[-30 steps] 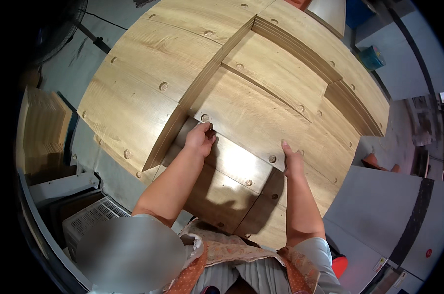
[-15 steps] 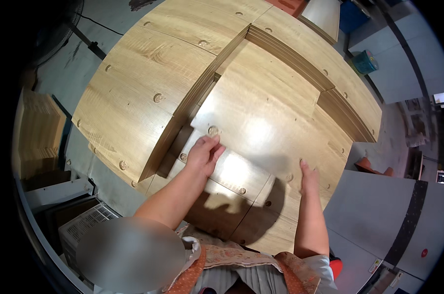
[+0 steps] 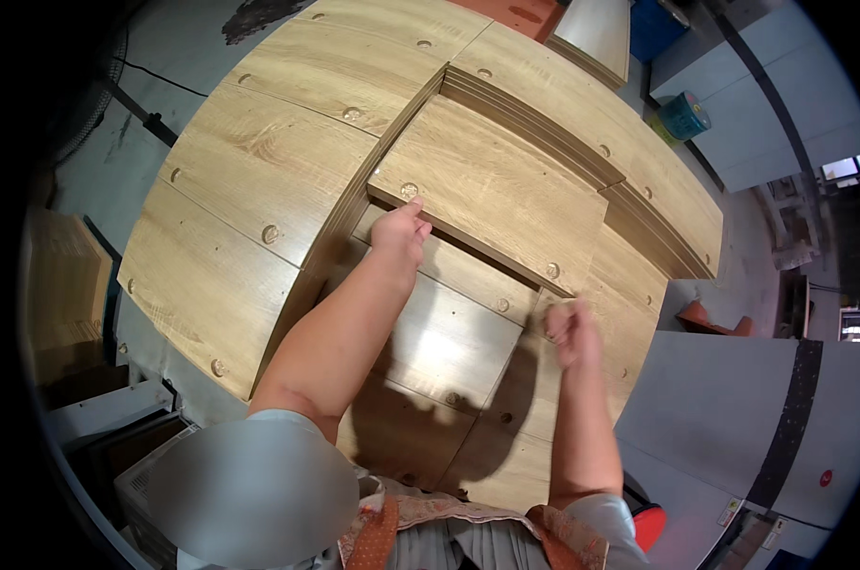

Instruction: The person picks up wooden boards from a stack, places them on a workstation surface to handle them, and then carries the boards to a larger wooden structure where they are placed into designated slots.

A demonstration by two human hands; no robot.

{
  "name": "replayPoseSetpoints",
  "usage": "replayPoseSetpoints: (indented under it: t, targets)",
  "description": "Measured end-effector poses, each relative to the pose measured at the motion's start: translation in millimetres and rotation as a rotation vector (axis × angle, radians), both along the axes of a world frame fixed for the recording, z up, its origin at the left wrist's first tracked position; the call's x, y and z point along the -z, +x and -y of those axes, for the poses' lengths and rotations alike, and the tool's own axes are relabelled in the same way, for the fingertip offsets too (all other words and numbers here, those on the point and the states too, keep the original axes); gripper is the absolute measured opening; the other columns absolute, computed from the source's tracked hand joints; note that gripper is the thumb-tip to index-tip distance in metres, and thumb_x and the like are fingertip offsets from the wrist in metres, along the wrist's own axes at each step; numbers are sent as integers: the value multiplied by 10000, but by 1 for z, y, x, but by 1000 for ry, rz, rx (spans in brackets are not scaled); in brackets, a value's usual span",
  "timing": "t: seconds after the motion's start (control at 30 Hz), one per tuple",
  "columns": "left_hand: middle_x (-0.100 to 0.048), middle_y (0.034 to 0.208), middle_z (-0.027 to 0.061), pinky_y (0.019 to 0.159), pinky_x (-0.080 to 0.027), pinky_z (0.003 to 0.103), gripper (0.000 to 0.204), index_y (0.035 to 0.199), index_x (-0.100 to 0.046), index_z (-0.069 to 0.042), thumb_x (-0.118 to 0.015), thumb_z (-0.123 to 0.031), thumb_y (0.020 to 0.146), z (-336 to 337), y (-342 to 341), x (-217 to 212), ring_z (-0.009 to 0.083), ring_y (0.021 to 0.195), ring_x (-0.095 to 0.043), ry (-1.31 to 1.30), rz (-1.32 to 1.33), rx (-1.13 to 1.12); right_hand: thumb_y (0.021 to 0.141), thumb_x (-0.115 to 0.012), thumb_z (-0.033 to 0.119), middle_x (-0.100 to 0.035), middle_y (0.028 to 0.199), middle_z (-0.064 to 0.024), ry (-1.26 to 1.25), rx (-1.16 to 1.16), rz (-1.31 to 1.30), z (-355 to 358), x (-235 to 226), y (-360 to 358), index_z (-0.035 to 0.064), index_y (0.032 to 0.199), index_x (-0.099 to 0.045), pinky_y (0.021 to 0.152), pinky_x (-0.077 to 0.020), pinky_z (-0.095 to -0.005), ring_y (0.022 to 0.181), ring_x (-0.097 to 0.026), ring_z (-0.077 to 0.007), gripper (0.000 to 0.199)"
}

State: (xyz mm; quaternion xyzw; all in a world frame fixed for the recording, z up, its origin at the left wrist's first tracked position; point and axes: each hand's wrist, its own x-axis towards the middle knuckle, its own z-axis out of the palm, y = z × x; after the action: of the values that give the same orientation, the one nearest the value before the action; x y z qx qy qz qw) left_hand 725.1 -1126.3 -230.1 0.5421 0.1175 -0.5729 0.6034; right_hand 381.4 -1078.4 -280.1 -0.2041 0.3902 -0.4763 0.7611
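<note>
A rectangular wood-grain panel (image 3: 496,171) lies inside the recess between taller stacks of like panels, against the far stack. Two round drilled holes sit near its front edge. My left hand (image 3: 401,234) is at that edge by the left hole, its fingers curled closed and the tips on the panel. Below the panel's front right corner is my right hand (image 3: 574,332), smeared by motion, apart from the edge as far as I can see. Lower panels (image 3: 449,328) spread beneath both hands, partly in my shadow.
Taller panel stacks rise at the left (image 3: 287,142) and along the far right (image 3: 553,114). More boards (image 3: 64,285) stand on the floor at far left. A teal drum (image 3: 681,118) is beyond the stacks, and a grey flat surface (image 3: 705,408) lies to the right.
The panel has moved away from me and settled against the far stack, uncovering lower panels in front. My left hand went forward with it; my right hand has come off its front right part.
</note>
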Motion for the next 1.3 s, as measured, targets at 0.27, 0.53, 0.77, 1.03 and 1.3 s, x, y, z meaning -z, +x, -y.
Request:
replayPoseSetpoints:
  t: [0.27, 0.53, 0.77, 1.03, 1.3]
  targets:
    - [-471, 985, 120, 873, -477, 350, 346, 1083, -492, 41, -639, -145, 830, 27, 1, 5, 231, 904, -499, 20, 113, 25, 927, -466, 330, -590, 968, -227, 294, 114, -268, 36, -50, 84, -87, 1054, -439, 747, -530, -367, 877, -606, -318, 436]
    - [-541, 1104, 202, 828, -428, 364, 421, 1088, -503, 78, -584, -266, 859, 44, -2, 7, 274, 975, -531, 113, 438, 195, 941, -421, 357, -605, 911, -204, 356, -42, -366, 63, -46, 76, -62, 1054, -439, 687, -522, -379, 798, -606, -299, 434]
    - [-532, 1148, 191, 833, -416, 356, 402, 1152, -474, 81, -494, -220, 886, 41, 9, -10, 257, 1007, -529, 85, 497, 399, 912, -451, 406, -626, 873, -138, 336, -20, -635, 46, -62, 69, 1, 978, -513, 594, -503, -345, 726, -608, -250, 415]
    - [-445, 1289, 160, 928, -362, 366, 413, 1241, -439, -24, -480, -108, 839, 58, 16, -3, 255, 1149, -447, 156, 233, 443, 879, -510, 382, -541, 1062, -72, 63, 211, -954, 68, -39, 37, 43, 1140, -520, 775, -400, -346, 896, -479, -184, 428]
    - [-455, 1203, 123, 1038, -240, 498, 367, 1161, -485, -28, -577, -146, 826, 59, 11, 3, 274, 1155, -378, 83, 154, 307, 884, -498, 408, -538, 1102, -64, 126, 99, -1040, 68, -48, 67, 59, 1181, -503, 798, -366, -337, 941, -461, -182, 458]
